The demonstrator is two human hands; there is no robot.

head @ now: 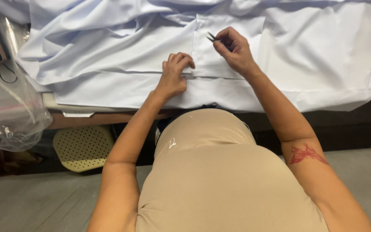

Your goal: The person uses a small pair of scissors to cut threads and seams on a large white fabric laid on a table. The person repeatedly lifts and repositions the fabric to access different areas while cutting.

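Small snips (211,37) are pinched in the right hand (235,51) over the shirt (121,47) pocket; left fingers (181,60) are curled, pressing cloth beside. Fabric may be nicked if it slips.

Count, relative to the pale blue garment (121,47): 2 hands on it, 1 small metal snips (211,37) on its pocket, 1 clear plastic bag (9,107) left, 1 perforated yellow stool (82,148) below-left.
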